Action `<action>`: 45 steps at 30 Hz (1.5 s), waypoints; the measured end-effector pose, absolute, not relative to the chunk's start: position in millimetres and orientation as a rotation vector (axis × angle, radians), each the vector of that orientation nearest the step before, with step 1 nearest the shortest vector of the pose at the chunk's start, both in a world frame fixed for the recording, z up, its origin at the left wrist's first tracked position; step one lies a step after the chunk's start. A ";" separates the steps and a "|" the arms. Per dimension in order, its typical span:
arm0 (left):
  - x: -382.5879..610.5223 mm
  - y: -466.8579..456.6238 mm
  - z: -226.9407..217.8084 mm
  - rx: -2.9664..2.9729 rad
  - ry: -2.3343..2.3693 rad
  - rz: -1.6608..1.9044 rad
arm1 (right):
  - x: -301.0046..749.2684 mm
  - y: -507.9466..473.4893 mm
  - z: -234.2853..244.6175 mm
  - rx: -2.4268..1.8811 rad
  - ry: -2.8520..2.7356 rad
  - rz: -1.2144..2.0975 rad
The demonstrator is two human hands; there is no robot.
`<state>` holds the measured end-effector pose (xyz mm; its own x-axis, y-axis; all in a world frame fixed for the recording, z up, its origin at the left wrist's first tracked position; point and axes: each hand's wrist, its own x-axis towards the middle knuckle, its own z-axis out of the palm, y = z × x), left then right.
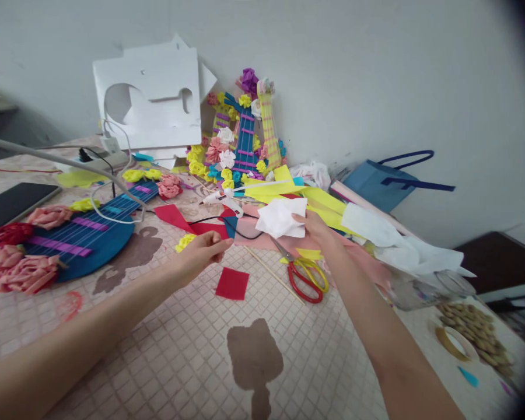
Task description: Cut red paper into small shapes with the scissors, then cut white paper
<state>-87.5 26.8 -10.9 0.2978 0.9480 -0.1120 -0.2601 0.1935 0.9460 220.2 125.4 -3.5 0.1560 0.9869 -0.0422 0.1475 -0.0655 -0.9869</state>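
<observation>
My right hand (312, 224) pinches a small stack of thin white paper squares (282, 217) between thumb and fingers, above the heap of coloured paper. My left hand (205, 249) hovers over the table with its fingers curled in. Whatever it holds, if anything, is hidden. Just below it a red paper square (232, 283) lies flat. Scissors (306, 280) with red and yellow handles lie beneath my right wrist, beside a thin wooden stick (275, 274). Behind the white squares rests a white glue gun (223, 200) with a black cord.
A blue paper guitar (100, 236) with pink and red paper flowers lies at left, near a phone (20, 204). More decorated guitars (245, 140) lean on the wall beside white foam board (157, 105). At right are white sheets (402, 239), a tape roll (455, 343) and peanuts (476, 332).
</observation>
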 end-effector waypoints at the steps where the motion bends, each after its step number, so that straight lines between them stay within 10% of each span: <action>1: -86.8 26.4 -12.4 0.969 0.831 1.011 | 225.9 128.5 -2.9 -1.473 -1.167 0.995; 9: -85.0 17.6 0.0 0.521 0.628 0.727 | 208.4 83.0 13.5 -1.443 -1.187 0.491; 15: -80.7 7.5 6.2 0.446 0.515 0.628 | 133.3 4.8 14.1 -1.184 -1.713 0.888; 34: -93.3 6.9 -29.7 2.172 1.201 0.710 | 149.5 -6.3 3.0 -1.376 -1.896 0.676; 45: -92.5 8.8 -28.9 1.914 1.149 0.775 | 117.5 -15.9 -24.0 -1.329 -2.075 0.745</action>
